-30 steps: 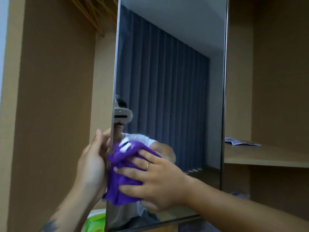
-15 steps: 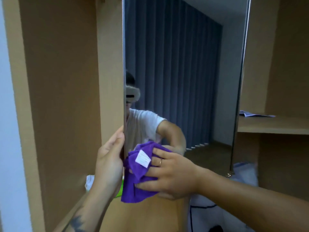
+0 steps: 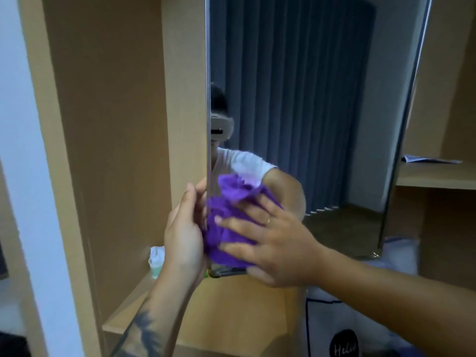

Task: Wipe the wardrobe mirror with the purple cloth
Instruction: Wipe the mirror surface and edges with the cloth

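The wardrobe mirror (image 3: 309, 99) is a tall door panel that reflects dark curtains and a person in a white shirt. A crumpled purple cloth (image 3: 226, 228) lies against its lower left corner. My right hand (image 3: 278, 248) presses the cloth flat on the glass with spread, straight fingers; a ring shows on one finger. My left hand (image 3: 183, 233) grips the mirror's left edge beside the cloth, thumb at the front and fingers behind the edge.
A wooden shelf (image 3: 438, 176) at the right carries papers (image 3: 432, 159). Below the mirror runs a lower shelf board (image 3: 206, 318) with a small white-and-green container (image 3: 157, 261). A white bag with a round black label (image 3: 343, 343) stands at the bottom right.
The view has dropped, so the mirror's bottom edge and the lower shelf now show. My right hand has rubbed the cloth around the lower left corner; the cloth's white tag no longer shows. My left hand stays on the edge.
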Tool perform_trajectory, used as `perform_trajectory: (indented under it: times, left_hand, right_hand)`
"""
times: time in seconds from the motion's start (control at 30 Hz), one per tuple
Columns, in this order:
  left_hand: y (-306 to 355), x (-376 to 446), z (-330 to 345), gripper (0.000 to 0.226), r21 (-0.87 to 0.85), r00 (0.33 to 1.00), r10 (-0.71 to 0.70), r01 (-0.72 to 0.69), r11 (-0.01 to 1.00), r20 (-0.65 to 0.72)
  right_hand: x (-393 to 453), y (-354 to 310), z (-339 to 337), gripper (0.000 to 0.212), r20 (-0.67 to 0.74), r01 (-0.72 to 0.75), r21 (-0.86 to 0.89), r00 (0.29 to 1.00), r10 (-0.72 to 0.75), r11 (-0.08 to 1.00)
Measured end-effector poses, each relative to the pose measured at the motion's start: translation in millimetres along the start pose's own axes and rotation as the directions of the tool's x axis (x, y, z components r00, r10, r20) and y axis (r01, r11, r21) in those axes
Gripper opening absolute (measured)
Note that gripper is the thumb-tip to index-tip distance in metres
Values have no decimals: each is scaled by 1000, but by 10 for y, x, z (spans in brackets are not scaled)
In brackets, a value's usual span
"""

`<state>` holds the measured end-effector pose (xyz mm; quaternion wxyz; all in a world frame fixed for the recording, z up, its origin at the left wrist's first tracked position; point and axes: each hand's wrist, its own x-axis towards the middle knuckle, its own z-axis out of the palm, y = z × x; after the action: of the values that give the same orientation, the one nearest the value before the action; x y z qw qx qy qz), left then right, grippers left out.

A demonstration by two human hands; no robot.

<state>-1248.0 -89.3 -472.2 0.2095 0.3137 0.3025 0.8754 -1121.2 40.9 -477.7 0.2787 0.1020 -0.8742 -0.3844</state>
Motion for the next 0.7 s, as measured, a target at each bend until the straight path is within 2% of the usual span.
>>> perform_trajectory:
  times: [0.07,0.13,0.2,0.23,0.3,0.37,0.4,0.43,0.5,0.57,0.63,0.7]
  left_hand:
    - [8,-19,19,41,31,1000,-8,7,1000,12]
    - [4,-5,39,33,45,1000,16,-15,999,-7]
    - [-5,-3,62,29,46,1000,7,-6,999,-24]
    - [-13,4,58,30,48,1000,10,-9,999,-25]
    - [-63,45,-4,32,68,999,40,-41,997,12]
    - [-102,64,-43,35,111,999,54,-53,992,-2]
    - [-117,65,-51,38,146,998,59,-57,988,-7]
    - [-133,68,-47,42,179,998,67,-65,982,-3]
    - [-143,96,-34,36,164,997,77,-75,984,-10]
    - [-101,115,5,41,75,999,2,0,997,-39]
    - [-90,135,-1,57,32,997,-60,62,998,-40]
    - [-121,166,-10,52,44,997,-55,57,997,-50]
  right_hand:
    - [-208,-132,124,39,126,222,-20,968,-218,975]
    - [-165,29,98,38,155,400,-28,907,-391,916]
    - [70,385,-121,44,92,414,-57,908,-408,909]
    - [213,609,-259,46,16,338,-93,941,-338,937]
    - [456,1056,-525,53,-152,51,-132,986,-71,990]
    - [620,1264,-676,56,-313,-239,-25,924,219,971]
    - [668,1218,-671,57,-349,-318,23,886,306,948]
    - [665,1102,-603,57,-359,-341,34,873,330,939]
    - [482,734,-356,58,-289,-221,0,933,212,975]
    - [154,342,-51,56,-96,29,-7,995,-29,1000]
    - [-115,155,107,53,70,253,14,965,-254,967]
    - [-120,324,65,50,101,408,-1,909,-405,913]
